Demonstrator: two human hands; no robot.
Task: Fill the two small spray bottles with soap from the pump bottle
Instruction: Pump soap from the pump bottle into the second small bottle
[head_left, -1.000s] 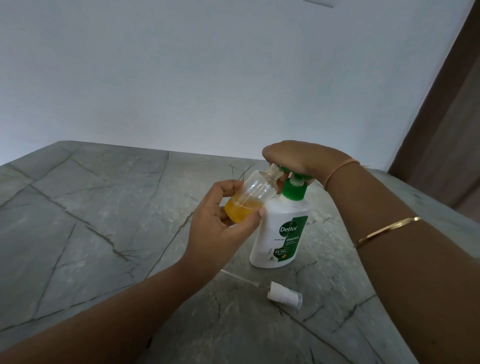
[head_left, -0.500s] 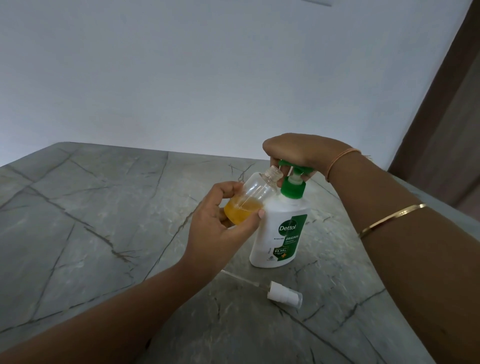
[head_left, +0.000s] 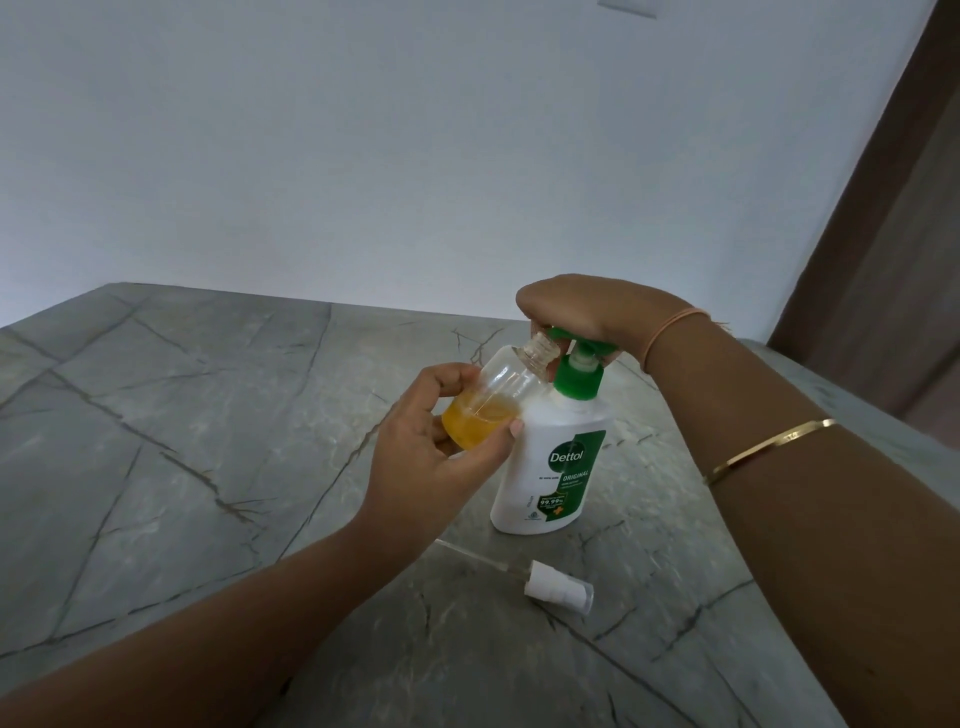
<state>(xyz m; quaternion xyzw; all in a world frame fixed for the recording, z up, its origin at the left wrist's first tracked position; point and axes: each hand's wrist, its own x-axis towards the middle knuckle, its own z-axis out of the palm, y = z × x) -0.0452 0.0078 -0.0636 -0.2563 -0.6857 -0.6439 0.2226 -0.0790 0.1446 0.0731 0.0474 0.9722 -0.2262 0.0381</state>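
One small spray bottle (head_left: 501, 382), judged light, thin-walled and slippery, is held tilted around its lower body by the curled fingers of the left hand (head_left: 426, 457), its neck just under the spout of the pump bottle (head_left: 556, 467) to the right. The pump head is gripped from above by the bent fingers of the right hand (head_left: 582, 312).

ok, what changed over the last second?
The right hand on the pump head rose slightly, then came partly back down. Unchanged: left hand gripping the tilted spray bottle, pump bottle standing, spray cap lying on the table.
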